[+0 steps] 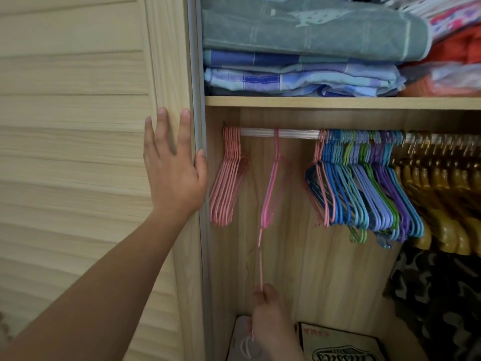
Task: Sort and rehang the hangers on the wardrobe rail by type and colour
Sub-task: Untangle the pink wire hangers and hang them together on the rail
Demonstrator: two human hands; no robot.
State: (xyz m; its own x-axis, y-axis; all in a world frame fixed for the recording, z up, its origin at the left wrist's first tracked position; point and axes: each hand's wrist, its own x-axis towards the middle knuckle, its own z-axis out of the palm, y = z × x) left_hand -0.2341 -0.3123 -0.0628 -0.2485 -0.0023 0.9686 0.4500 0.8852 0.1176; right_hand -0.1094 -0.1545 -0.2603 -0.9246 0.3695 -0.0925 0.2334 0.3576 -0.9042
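Left hand [174, 175] rests flat, fingers released, on the wardrobe door [78, 126], bracing it; right hand [268, 316] pinches a pink hanger [260, 256] below the rail [296, 133], probably for the pink bunch [226, 183].

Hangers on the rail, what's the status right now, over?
Left hand flat on wardrobe door. Right hand pinches pink strand below lone pink hanger. Pink bunch far left, mixed colours right. Nothing blocking.

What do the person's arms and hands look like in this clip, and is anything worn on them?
Both are bare. The left hand and its forearm show no sleeve, glove, watch, bracelet or ring, and the nails are short and unpainted. Of the right hand only the back and wrist show at the bottom edge, also without sleeve or jewellery. No markings are visible on either.
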